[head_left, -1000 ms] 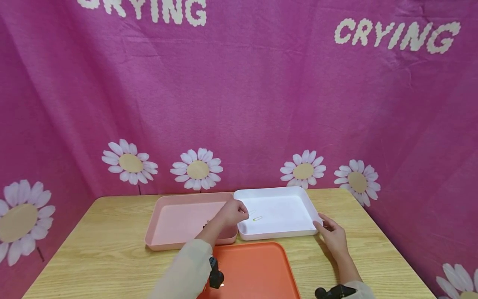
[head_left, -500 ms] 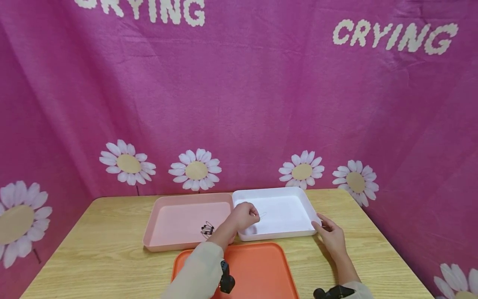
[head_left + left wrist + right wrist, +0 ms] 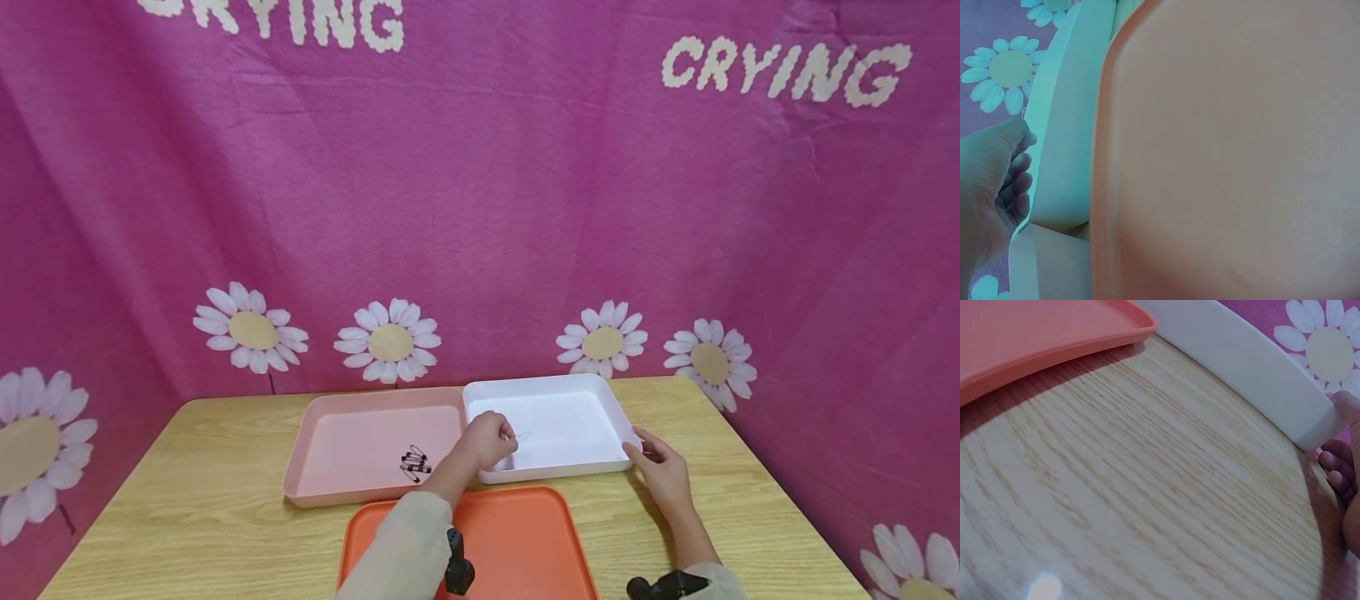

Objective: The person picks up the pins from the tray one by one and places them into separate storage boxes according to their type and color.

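My left hand [image 3: 489,440] is above the left part of the white tray [image 3: 551,472], finger and thumb pinching a thin pale safety pin [image 3: 524,436]. In the left wrist view only a bit of fine wire shows at the thumb tip of the left hand [image 3: 997,181]. At the tray's front right corner, my right hand [image 3: 664,475] grips the wall; the right wrist view shows the thumb of the right hand [image 3: 1346,462] at the rim and curled fingers outside. Several black safety pins [image 3: 415,463] lie in the pink tray [image 3: 300,467], near its front right corner.
An orange tray [image 3: 525,550] lies in front of the two deeper trays, partly under my left forearm. All stand on a wooden table [image 3: 187,500]. A magenta cloth [image 3: 480,208] with daisies hangs behind and at the sides.
My left hand has moved right over the white tray with the pale pin, uncovering the black pins. A gold-coloured pin seen in the white tray earlier is now out of sight. The right hand stays.
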`<move>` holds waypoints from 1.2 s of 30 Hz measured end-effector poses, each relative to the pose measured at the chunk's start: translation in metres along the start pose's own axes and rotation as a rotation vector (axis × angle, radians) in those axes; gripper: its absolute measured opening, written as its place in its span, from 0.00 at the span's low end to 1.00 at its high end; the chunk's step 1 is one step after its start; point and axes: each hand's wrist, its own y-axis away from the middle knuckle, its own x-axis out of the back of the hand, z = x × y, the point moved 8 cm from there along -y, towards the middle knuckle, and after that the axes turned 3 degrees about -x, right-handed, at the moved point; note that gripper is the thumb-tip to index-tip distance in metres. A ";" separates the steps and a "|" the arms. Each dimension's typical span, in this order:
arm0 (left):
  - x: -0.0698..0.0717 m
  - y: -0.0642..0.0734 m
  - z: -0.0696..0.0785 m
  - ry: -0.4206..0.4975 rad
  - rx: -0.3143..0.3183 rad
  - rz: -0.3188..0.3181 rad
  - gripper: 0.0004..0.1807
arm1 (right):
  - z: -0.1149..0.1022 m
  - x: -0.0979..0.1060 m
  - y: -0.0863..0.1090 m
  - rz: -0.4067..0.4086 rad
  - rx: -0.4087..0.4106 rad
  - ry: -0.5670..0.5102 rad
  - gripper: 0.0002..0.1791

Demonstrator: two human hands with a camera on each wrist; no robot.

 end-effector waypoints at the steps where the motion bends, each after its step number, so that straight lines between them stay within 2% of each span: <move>1: 0.000 0.000 0.000 -0.010 -0.004 0.004 0.04 | 0.000 0.000 0.000 -0.002 -0.003 0.001 0.30; 12: -0.004 0.001 -0.011 -0.130 0.017 0.020 0.05 | 0.000 -0.004 0.002 -0.010 0.003 -0.021 0.29; 20: 0.000 0.000 -0.012 -0.172 -0.016 0.049 0.03 | 0.000 -0.006 0.001 -0.008 0.010 -0.015 0.31; 27: 0.011 0.000 -0.008 -0.135 -0.120 0.109 0.03 | 0.001 -0.005 0.000 -0.001 0.018 -0.012 0.30; 30: 0.017 0.001 -0.009 -0.109 -0.117 0.100 0.03 | 0.000 -0.002 0.000 0.012 0.026 -0.021 0.29; 36: 0.028 0.006 -0.011 -0.051 -0.071 0.048 0.05 | 0.001 0.001 -0.002 0.018 0.027 -0.017 0.30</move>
